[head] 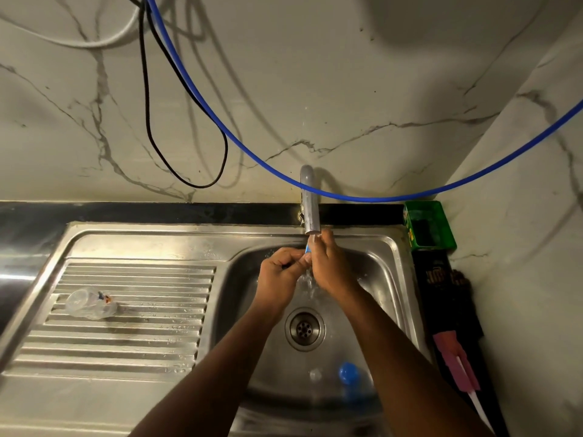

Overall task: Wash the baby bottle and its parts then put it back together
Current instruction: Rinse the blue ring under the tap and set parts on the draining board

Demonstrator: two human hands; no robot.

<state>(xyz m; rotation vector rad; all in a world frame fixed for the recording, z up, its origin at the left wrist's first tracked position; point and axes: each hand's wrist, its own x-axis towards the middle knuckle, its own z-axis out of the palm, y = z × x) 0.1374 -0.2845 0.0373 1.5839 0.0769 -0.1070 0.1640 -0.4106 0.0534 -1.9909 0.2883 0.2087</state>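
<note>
Midway: your left hand point(280, 272) and right hand point(328, 266) pinch a small blue part point(307, 249) under the tap point(310, 200); clear bottle point(91, 304) left of them, reassembly apparently pending.

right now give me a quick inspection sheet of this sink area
surface: steel sink with ribbed drainboard, wet.
job's things: clear bottle lying on the drainboard; blue part in the basin; small blue piece under the tap, water running.
clutter: green box; pink brush at right.
grips: left hand and right hand both pinch the small blue piece.
cables: blue hose, black cable, white cable.
surroundings: marble wall.
</note>
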